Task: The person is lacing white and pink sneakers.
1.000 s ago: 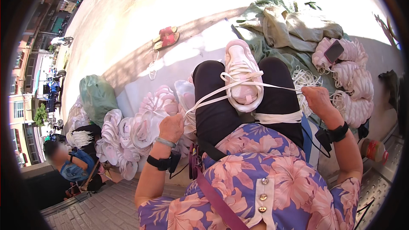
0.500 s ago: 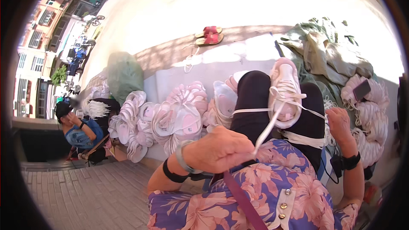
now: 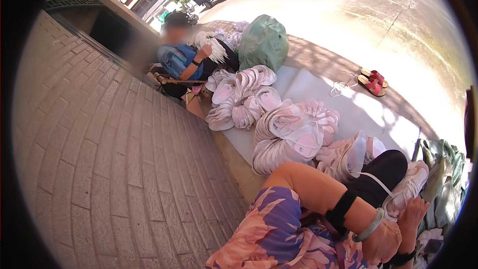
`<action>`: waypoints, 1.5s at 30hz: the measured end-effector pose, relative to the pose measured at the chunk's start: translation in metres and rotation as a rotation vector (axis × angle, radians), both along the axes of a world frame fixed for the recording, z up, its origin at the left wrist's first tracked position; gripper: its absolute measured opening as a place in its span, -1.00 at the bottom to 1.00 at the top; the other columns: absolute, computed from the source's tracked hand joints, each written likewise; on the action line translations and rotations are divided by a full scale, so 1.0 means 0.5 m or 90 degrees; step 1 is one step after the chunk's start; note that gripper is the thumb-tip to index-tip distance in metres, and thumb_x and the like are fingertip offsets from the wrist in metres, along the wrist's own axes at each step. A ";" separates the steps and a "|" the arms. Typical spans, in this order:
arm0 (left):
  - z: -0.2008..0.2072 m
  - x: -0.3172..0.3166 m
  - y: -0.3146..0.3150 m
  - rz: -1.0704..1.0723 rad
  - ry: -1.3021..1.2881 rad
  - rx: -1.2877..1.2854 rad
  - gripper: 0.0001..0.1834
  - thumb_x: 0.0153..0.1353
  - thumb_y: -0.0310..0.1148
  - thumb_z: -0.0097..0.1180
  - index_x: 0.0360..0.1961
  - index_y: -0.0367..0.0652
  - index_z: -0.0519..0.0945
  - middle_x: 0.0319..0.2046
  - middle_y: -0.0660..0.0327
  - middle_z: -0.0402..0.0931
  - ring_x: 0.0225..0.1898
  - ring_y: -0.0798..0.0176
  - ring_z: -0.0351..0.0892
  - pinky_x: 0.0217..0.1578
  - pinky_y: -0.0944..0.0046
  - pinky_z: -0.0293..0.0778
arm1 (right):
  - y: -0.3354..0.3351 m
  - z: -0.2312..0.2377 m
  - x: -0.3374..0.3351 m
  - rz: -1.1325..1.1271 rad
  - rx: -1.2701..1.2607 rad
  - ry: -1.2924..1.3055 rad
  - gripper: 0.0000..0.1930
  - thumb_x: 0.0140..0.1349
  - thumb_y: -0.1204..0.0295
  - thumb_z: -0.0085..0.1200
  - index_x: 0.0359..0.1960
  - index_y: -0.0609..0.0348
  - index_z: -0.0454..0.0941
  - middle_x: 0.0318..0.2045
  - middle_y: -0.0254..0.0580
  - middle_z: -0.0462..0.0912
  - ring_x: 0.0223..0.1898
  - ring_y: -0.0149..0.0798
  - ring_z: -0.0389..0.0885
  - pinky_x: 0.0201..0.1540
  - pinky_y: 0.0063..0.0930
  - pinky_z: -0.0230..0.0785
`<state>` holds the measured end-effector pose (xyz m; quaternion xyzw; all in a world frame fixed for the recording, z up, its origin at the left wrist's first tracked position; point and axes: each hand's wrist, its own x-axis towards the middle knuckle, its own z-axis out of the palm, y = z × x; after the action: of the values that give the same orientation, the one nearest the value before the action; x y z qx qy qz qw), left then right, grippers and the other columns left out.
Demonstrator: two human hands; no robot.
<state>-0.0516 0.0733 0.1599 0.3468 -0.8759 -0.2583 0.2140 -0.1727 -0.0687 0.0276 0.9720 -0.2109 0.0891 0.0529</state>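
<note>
A white and pale pink sneaker (image 3: 411, 182) rests on my lap by my black-clad knee (image 3: 386, 169), close to the right edge. A white shoelace (image 3: 376, 180) runs across my leg toward it. My right hand (image 3: 413, 215) is beside the sneaker's near end with its fingers bent; whatever they grip is hidden. My left hand (image 3: 382, 243), below a grey bangle, is lower down near my patterned top. It looks closed, with its fingertips turned out of sight. Shoe pieces in white and pink (image 3: 298, 137) stand in nested bunches just left of my leg.
More bunched shoe pieces (image 3: 244, 94) lie on a pale sheet (image 3: 303, 82) farther off. A green sack (image 3: 264, 42) stands behind them, near a seated person (image 3: 181, 57) holding white strands. Red sandals (image 3: 373, 82) lie beyond the sheet. Green cloth (image 3: 440, 169) is at right.
The view has swung left, bringing the brick paving and seated person inward. My left hand, earlier pulling a shoelace taut, is now lower and nearer my right hand, which has come beside the sneaker.
</note>
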 end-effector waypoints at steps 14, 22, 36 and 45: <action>-0.058 -0.007 -0.005 0.034 0.031 0.081 -0.81 -0.16 -0.32 0.00 -0.68 -0.19 0.58 -0.65 0.06 0.51 -0.55 0.06 0.51 -0.48 0.15 0.36 | -0.031 -0.042 0.034 0.008 0.068 -0.068 -0.98 -0.11 0.54 -0.07 -0.58 0.17 0.38 -0.58 -0.10 0.37 -0.45 -0.03 0.36 -0.25 -0.20 0.16; 0.021 0.102 0.029 0.132 -0.054 0.065 -0.83 -0.26 -0.39 0.08 -0.65 -0.31 0.58 -0.64 -0.07 0.50 -0.55 -0.03 0.54 -0.51 0.10 0.42 | -0.095 0.072 0.034 -0.096 0.829 -0.171 -0.95 0.11 0.52 -0.13 -0.46 0.18 0.38 -0.68 -0.42 0.35 -0.71 -0.59 0.29 -0.71 -0.72 0.11; -0.264 0.307 -0.004 0.663 -0.440 0.051 -0.87 -0.12 -0.40 -0.01 -0.55 -0.16 0.57 -0.55 0.05 0.56 -0.43 0.05 0.60 -0.45 0.14 0.48 | -0.135 -0.035 -0.310 -0.043 0.257 -0.180 -0.92 0.04 0.57 -0.07 -0.56 0.33 0.40 -0.74 -0.15 0.33 -0.66 -0.32 0.34 -0.58 -0.33 0.11; -0.296 0.160 -0.023 0.582 -0.266 0.265 -0.80 -0.11 -0.35 -0.03 -0.66 -0.18 0.61 -0.56 -0.03 0.56 -0.37 0.03 0.60 -0.31 0.11 0.47 | -0.052 -0.124 -0.403 -0.278 0.729 -0.161 -0.69 0.23 0.41 -0.11 -0.68 0.22 0.31 -0.86 -0.41 0.21 -0.84 -0.54 0.22 -0.78 -0.62 0.03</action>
<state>0.0286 0.0617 0.0118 0.7713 -0.5901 -0.2324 0.0530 -0.3740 -0.0949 -0.0343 0.7624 -0.4239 0.0633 -0.4848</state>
